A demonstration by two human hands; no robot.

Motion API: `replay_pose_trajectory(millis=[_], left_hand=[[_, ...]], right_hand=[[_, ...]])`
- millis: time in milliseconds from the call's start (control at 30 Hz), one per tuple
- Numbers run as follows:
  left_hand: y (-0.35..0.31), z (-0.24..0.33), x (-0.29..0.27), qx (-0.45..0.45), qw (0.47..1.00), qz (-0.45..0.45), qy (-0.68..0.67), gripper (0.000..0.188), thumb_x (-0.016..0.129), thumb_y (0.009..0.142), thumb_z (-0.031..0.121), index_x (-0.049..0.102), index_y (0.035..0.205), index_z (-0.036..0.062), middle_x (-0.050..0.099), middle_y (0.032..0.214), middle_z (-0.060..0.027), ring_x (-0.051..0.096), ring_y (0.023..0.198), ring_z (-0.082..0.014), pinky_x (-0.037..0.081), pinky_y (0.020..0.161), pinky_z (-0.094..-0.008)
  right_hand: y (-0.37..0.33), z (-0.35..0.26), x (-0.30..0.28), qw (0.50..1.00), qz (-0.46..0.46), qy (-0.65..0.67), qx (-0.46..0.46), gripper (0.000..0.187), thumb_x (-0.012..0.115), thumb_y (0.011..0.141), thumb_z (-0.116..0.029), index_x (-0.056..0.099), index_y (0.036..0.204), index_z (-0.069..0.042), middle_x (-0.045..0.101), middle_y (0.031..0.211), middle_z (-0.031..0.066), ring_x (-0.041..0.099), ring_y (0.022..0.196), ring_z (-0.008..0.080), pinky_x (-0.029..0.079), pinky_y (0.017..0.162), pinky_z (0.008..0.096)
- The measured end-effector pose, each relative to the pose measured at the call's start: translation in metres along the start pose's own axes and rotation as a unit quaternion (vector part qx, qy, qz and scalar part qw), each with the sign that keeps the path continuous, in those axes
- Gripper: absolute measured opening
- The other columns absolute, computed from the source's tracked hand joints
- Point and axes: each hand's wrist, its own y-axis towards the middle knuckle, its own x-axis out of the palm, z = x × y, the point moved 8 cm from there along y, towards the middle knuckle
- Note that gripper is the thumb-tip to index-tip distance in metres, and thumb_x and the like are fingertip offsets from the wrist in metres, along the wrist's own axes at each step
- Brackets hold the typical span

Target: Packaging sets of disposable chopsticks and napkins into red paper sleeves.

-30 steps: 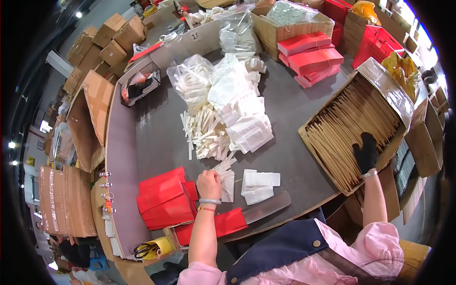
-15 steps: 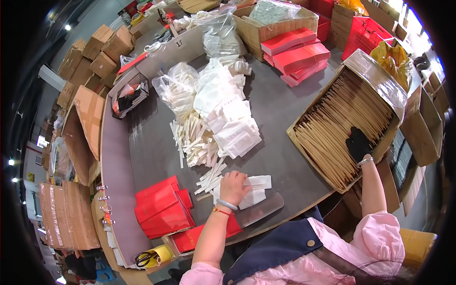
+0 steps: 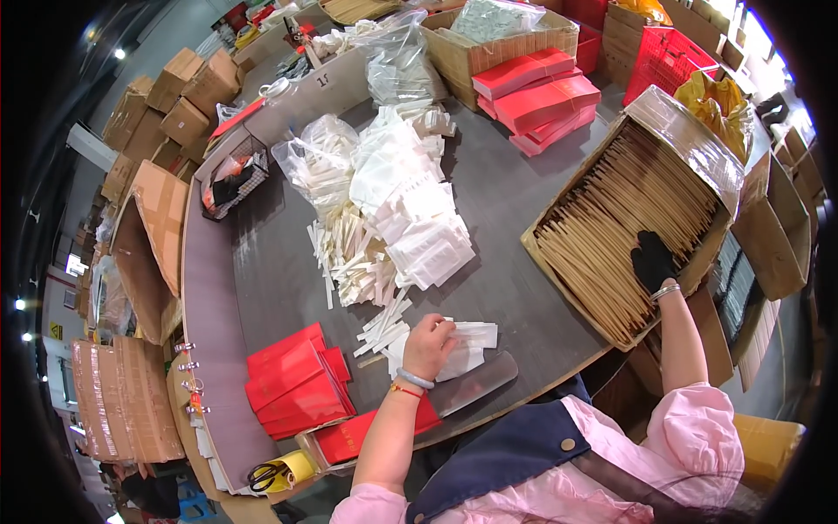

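Observation:
My left hand [image 3: 428,348] is bare, with a bracelet at the wrist. Its fingers are curled in over flat white paper packets [image 3: 471,336] near the front edge of the table; whatever sits between the fingertips is hidden. Off to the right, my right hand [image 3: 655,262] wears a black glove. It lies on a dense layer of thin light-brown sticks [image 3: 602,253] inside an open carton [image 3: 569,301], its fingers stretched over them. Beyond my left hand spreads a heap of white packets [image 3: 428,244] and narrow white strips [image 3: 367,271].
Red paper sleeves [image 3: 297,380] lie at the front left, beside a red box [image 3: 349,438] and scissors [image 3: 264,476]. A grey flat plate [image 3: 476,384] rests at the table edge. Red stacks [image 3: 541,100] and a clear bag [image 3: 401,65] stand at the back. A wire basket [image 3: 236,179] is at left.
My left hand's fingers have drawn in and curled more over the white packets. My right hand has stayed on the sticks, with its fingers slightly shifted. The whole view has shifted slightly.

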Motion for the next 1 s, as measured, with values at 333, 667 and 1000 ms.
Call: replay_pose_trajectory(millis=[333,667,1000], left_hand=[[-0.010,0.009,-0.007,-0.091,0.992,-0.040,-0.075,0.019,0.074,0.075,0.004,0.061,0.089,0.0041,0.064,0.082,-0.0082,0.065,0.076,-0.0226,0.052,0.066,-0.0308],[-0.083,0.049,-0.012,-0.121,0.985,-0.054,0.112,0.031,0.078,0.065,0.013,0.064,0.093,0.0114,0.063,0.069,-0.0026,0.059,0.073,-0.0237,0.044,0.073,-0.0392],[-0.135,0.039,-0.051,-0.142,0.977,-0.039,0.152,0.070,0.085,0.059,0.029,0.061,0.121,0.0076,0.056,0.119,-0.0094,0.049,0.110,-0.0326,0.036,0.099,-0.0461]], right_hand=[[-0.042,-0.050,-0.051,0.974,0.198,0.106,0.008,0.026,0.055,0.095,-0.014,0.063,0.114,0.002,0.066,0.112,0.0193,0.062,0.107,0.0354,0.049,0.092,0.0376],[-0.136,-0.231,0.017,0.912,-0.217,0.204,-0.283,0.023,0.060,0.088,-0.023,0.068,0.108,-0.013,0.063,0.086,0.0120,0.063,0.084,0.0302,0.050,0.074,0.0416],[-0.174,-0.241,0.071,0.876,-0.330,0.016,-0.352,0.024,0.057,0.089,-0.030,0.068,0.110,-0.025,0.062,0.091,0.0117,0.063,0.083,0.0304,0.052,0.074,0.0416]])
